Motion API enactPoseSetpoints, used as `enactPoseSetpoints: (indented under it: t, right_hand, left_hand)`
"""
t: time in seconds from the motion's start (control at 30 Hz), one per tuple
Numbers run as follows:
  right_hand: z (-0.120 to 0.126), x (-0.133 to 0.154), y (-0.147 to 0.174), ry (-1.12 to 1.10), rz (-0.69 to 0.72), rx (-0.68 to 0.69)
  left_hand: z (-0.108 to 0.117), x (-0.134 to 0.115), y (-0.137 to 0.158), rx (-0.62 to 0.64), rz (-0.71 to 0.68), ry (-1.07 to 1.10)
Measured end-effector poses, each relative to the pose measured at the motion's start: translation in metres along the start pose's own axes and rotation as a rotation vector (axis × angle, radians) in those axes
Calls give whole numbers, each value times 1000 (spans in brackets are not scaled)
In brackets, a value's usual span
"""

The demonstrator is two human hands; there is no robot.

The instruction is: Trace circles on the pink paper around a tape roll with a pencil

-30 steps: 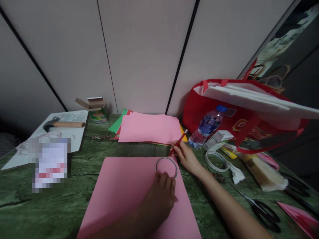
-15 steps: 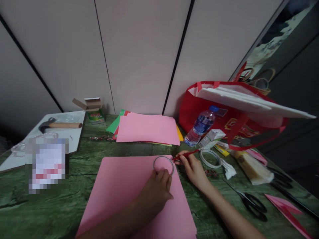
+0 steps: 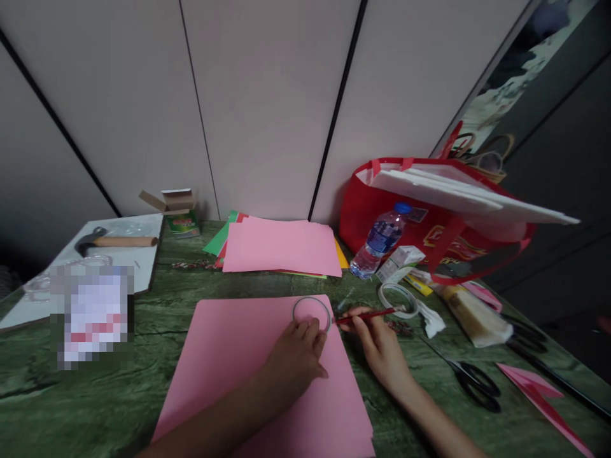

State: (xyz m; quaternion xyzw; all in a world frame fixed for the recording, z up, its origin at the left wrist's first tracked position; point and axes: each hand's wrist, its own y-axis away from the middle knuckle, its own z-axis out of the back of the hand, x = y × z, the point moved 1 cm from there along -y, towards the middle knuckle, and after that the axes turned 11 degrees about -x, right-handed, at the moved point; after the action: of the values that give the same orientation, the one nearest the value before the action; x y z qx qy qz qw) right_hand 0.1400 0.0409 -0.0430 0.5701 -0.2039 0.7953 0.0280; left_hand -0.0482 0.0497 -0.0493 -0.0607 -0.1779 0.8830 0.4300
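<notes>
A stack of pink paper (image 3: 238, 337) lies on the table before me. Near its far right corner rests a thin grey ring (image 3: 305, 298), flat on the top sheet. My left hand (image 3: 298, 356) presses on the ring's near edge, its fingers held close together and partly covering it. In my right hand (image 3: 377, 340) is a slim red pencil (image 3: 375, 314), pinched between thumb and fingers. The pencil lies nearly level, its left end by the ring's right side at the paper's edge. That tip is too small to make out.
Behind are more coloured sheets (image 3: 281, 245), a water bottle (image 3: 379, 242) and a red bag (image 3: 356, 203). To the right lie a tape roll (image 3: 382, 296), scissors (image 3: 477, 385) and folded pink paper (image 3: 529, 378). At left, a hammer (image 3: 124, 242) rests on a white board (image 3: 143, 270).
My right hand has shifted slightly down and the pencil has turned flatter, its left end moving down along the ring's right side. My left hand stays on the ring. The view has turned slightly.
</notes>
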Motion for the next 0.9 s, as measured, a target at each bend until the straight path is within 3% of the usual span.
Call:
enactPoseSetpoints:
  t: [0.1, 0.2, 0.33, 0.47, 0.63, 0.8, 0.9]
  right_hand:
    - [3, 0, 2, -46, -43, -30]
    - [5, 0, 2, -143, -131, -173]
    - [-3, 2, 5, -456, -279, -297]
    - [-13, 5, 8, -743, -405, -205]
    - [-15, 5, 6, -909, -593, -47]
    - [-13, 4, 3, -974, -627, 30]
    - [-13, 3, 3, -967, -632, 22]
  left_hand:
    - [7, 0, -2, 28, 18, 12]
    - [18, 2, -6, 73, 34, 37]
    - [33, 11, -14, 138, 10, 94]
    - [41, 24, -25, 192, -85, 181]
    - [51, 39, -36, 247, -157, 248]
    - [46, 56, -41, 252, -234, 389]
    - [39, 63, -41, 294, -201, 467]
